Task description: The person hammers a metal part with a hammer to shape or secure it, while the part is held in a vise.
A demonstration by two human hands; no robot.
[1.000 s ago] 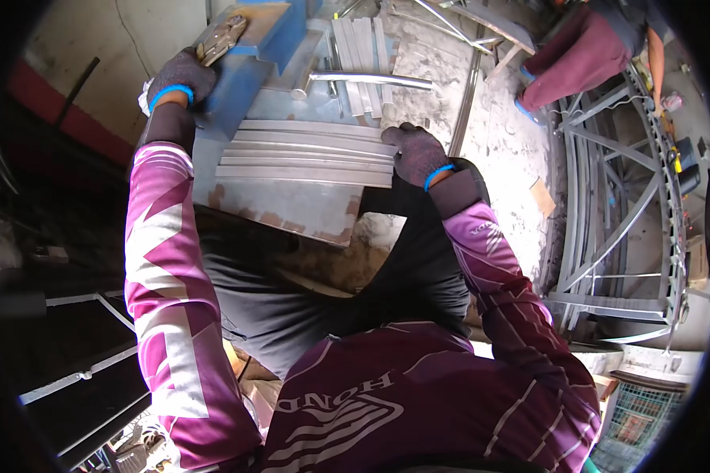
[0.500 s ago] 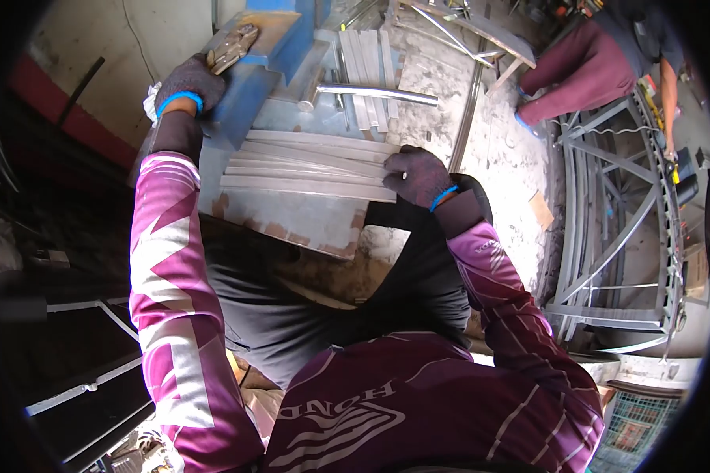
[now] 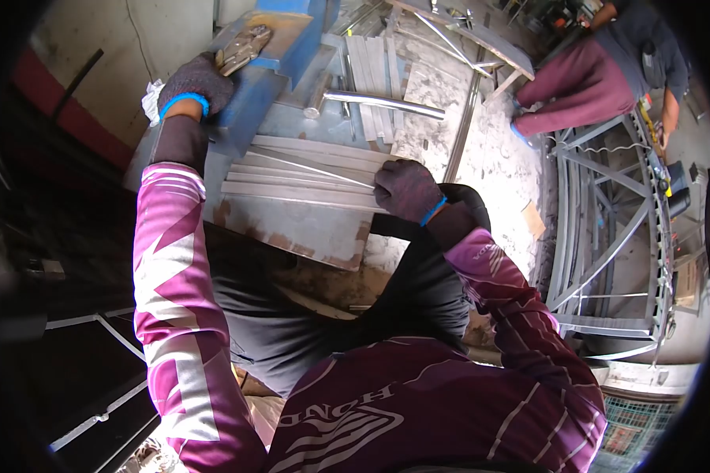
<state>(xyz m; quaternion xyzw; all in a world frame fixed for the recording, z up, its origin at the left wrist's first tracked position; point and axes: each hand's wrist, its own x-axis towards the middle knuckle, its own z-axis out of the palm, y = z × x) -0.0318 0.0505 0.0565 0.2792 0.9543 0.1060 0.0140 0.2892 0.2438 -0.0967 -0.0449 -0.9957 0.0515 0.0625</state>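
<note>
My right hand (image 3: 408, 190), in a dark knit glove, is closed on the end of a thin flat metal strip (image 3: 315, 167). That strip is tilted on edge above several pale flat strips (image 3: 292, 189) lying side by side on a grey metal plate (image 3: 292, 229). My left hand (image 3: 196, 85), gloved too, rests at the side of a blue metal machine (image 3: 248, 106), touching a brownish, lumpy piece (image 3: 244, 49) on it. Its fingertips are hidden, so its grip does not show. A hammer (image 3: 315, 102) with a shiny tube handle lies just beyond the strips.
More flat strips (image 3: 368, 87) lie behind the hammer. A person in maroon trousers (image 3: 584, 83) bends at the upper right, beside a grey welded metal frame (image 3: 607, 221). A wooden bench (image 3: 489, 39) stands at the back. A brown scrap (image 3: 532, 221) lies on the floor.
My right hand has moved slightly left and down, and its strip has turned on edge and slants across the others. The view has shifted a little. My left hand stays by the blue machine.
</note>
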